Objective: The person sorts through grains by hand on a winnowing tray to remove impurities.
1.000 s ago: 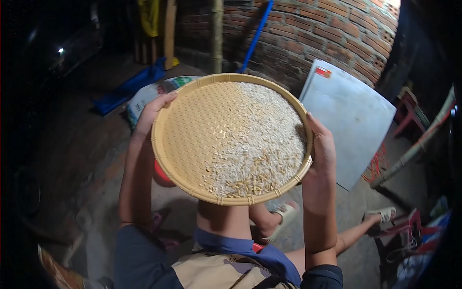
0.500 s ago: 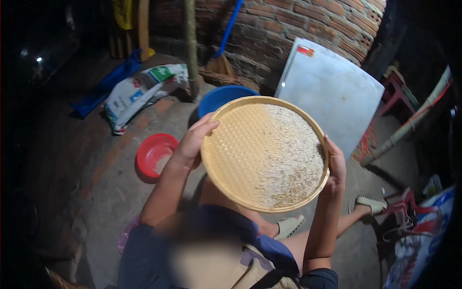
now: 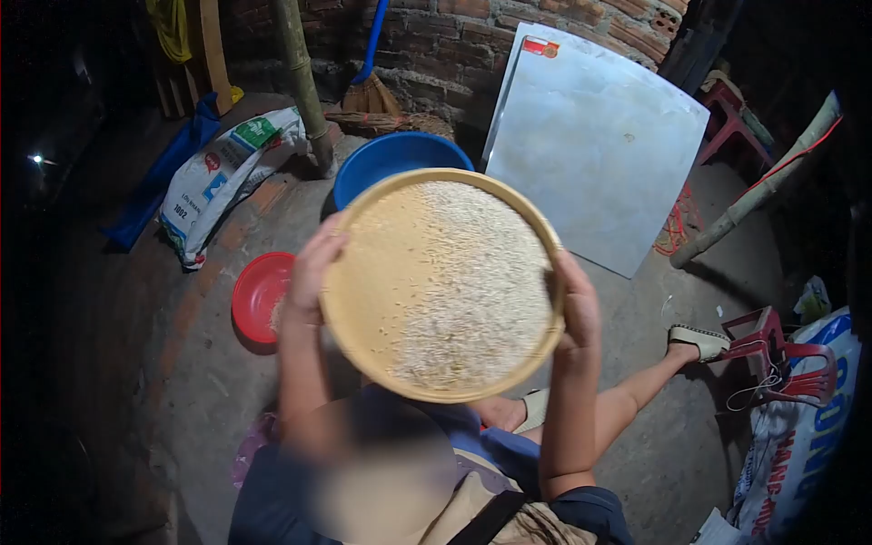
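A round woven bamboo winnowing tray [image 3: 377, 263] is held up in front of me, above my lap. My left hand [image 3: 313, 268] grips its left rim, thumb over the edge. On the opposite side, my right hand [image 3: 578, 304] is closed on the rim. Pale grains [image 3: 486, 282], which look like rice, cover the right half of the tray, with browner bits among them near the bottom. A few loose grains are scattered on the bare left half. The fingers under the tray are hidden.
Beyond the tray stands a blue basin [image 3: 400, 154]; a red basin [image 3: 259, 295] with some grains lies to the left. A white panel [image 3: 599, 136] leans near the brick wall. Around are a printed sack [image 3: 227, 177], a broom [image 3: 371, 95], a bamboo pole [image 3: 304, 86] and a red stool [image 3: 786, 359].
The tray and both hands have shifted left in view. The grains have spread further toward the middle of the tray, some now on its left half. Both hands keep their hold.
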The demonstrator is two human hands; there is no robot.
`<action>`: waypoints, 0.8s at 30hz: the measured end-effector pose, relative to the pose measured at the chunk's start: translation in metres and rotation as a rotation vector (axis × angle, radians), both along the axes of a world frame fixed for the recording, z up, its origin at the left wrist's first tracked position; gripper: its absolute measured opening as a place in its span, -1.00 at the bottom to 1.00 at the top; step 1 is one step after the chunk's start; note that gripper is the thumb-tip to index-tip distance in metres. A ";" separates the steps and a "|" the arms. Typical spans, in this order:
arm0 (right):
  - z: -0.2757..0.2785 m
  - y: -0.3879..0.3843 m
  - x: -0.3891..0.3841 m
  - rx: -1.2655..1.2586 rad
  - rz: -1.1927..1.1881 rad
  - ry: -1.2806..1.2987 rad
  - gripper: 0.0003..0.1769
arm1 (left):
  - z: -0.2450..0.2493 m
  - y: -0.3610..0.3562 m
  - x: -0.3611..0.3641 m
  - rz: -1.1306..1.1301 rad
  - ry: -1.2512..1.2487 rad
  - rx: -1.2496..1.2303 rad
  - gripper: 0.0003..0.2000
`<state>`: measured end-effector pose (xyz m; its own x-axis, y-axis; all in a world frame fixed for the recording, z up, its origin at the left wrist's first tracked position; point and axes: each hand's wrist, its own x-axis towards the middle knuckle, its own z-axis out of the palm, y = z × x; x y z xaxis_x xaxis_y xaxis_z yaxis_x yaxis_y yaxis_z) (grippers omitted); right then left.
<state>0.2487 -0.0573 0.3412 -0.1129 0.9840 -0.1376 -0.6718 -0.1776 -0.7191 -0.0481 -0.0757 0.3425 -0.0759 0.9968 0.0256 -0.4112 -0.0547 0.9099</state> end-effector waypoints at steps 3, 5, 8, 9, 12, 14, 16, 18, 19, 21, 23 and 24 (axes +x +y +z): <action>-0.010 -0.002 0.059 -0.097 0.053 0.122 -0.68 | -0.024 0.007 0.061 0.004 -0.012 -0.074 -0.64; -0.006 -0.009 0.088 -0.014 0.039 0.158 -0.69 | -0.019 0.001 0.097 -0.113 -0.096 -0.097 -0.63; -0.004 -0.013 0.065 0.051 -0.088 0.003 -0.63 | -0.030 0.005 0.079 -0.101 -0.018 -0.065 -0.63; -0.012 -0.012 0.050 0.083 -0.093 -0.076 -0.60 | -0.037 0.009 0.058 -0.102 -0.035 -0.083 -0.62; -0.018 -0.019 0.007 0.037 -0.096 -0.264 -0.52 | -0.031 0.010 0.020 -0.160 -0.119 -0.090 -0.63; -0.021 -0.014 0.006 0.039 -0.133 -0.260 -0.51 | -0.034 0.011 0.013 -0.117 -0.055 -0.054 -0.63; -0.027 -0.013 0.040 0.064 -0.172 -0.282 -0.54 | -0.043 0.013 0.048 -0.085 -0.068 -0.092 -0.64; -0.022 -0.021 0.081 0.084 -0.104 -0.186 -0.54 | -0.047 0.007 0.090 -0.155 -0.022 -0.119 -0.62; -0.018 -0.026 0.094 0.057 -0.101 -0.158 -0.54 | -0.049 0.003 0.111 -0.180 -0.058 -0.148 -0.63; -0.017 -0.034 0.097 0.063 -0.111 -0.199 -0.54 | -0.037 -0.006 0.121 -0.198 0.021 -0.145 -0.63; -0.025 -0.040 0.089 0.067 -0.120 -0.241 -0.54 | -0.061 0.003 0.092 -0.190 0.049 -0.136 -0.62; -0.043 -0.036 0.074 0.049 -0.161 -0.300 -0.54 | -0.049 0.003 0.077 -0.188 -0.016 -0.137 -0.63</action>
